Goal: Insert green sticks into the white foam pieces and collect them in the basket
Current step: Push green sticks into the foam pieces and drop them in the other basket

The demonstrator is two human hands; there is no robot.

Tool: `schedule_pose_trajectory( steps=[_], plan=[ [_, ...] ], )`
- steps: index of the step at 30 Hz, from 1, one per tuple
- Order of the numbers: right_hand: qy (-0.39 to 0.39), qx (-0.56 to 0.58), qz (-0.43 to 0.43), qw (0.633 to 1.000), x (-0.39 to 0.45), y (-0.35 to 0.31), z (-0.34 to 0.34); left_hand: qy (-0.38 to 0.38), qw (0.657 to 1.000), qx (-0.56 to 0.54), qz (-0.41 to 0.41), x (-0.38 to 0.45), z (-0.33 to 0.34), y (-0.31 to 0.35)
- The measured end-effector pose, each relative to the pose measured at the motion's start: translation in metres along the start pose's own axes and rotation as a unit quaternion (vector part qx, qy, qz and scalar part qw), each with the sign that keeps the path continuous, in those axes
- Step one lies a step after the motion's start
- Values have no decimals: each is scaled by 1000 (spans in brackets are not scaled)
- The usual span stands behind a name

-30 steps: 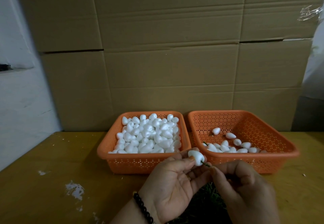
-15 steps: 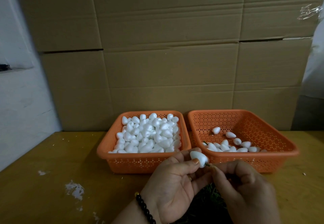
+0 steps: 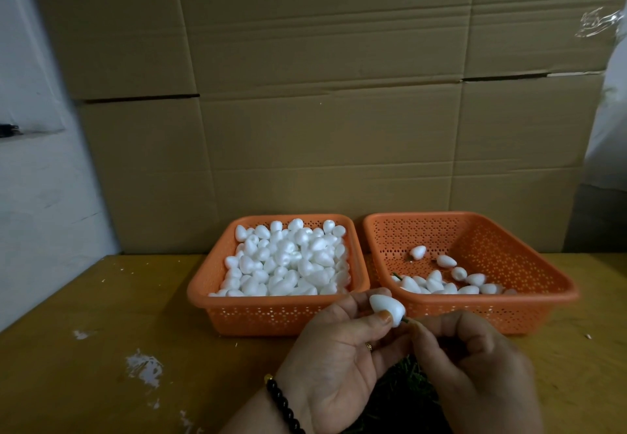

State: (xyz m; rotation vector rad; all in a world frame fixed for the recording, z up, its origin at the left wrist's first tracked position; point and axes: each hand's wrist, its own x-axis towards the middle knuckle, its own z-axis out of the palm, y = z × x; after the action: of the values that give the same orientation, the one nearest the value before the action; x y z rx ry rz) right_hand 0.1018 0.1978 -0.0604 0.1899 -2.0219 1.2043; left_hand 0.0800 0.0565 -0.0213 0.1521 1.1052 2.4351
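Observation:
My left hand [image 3: 334,362] pinches a white foam piece [image 3: 386,308] between thumb and fingers, just in front of the two baskets. A short green stick [image 3: 405,321] pokes from its lower right end, and my right hand [image 3: 475,362] pinches that stick. The left orange basket [image 3: 237,318] is heaped with plain white foam pieces [image 3: 288,260]. In the right orange basket [image 3: 529,308] lie several foam pieces with sticks [image 3: 441,284] along its front. A dark pile of green sticks [image 3: 403,396] lies under my hands, mostly hidden.
The baskets stand side by side on a yellow wooden table [image 3: 101,348] with white paint marks. A wall of cardboard boxes [image 3: 322,111] rises directly behind them. A white wall is at the left.
The stick has gone deeper into the foam piece, with less green showing. Both hands have stayed almost in place.

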Motion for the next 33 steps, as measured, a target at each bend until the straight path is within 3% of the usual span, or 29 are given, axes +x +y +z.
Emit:
schedule_pose_trajectory(
  steps=[33],
  plan=[
    [-29,10,50,998,-1,-4,-2,-8,1000,9,-6,2,-5,-1]
  ],
)
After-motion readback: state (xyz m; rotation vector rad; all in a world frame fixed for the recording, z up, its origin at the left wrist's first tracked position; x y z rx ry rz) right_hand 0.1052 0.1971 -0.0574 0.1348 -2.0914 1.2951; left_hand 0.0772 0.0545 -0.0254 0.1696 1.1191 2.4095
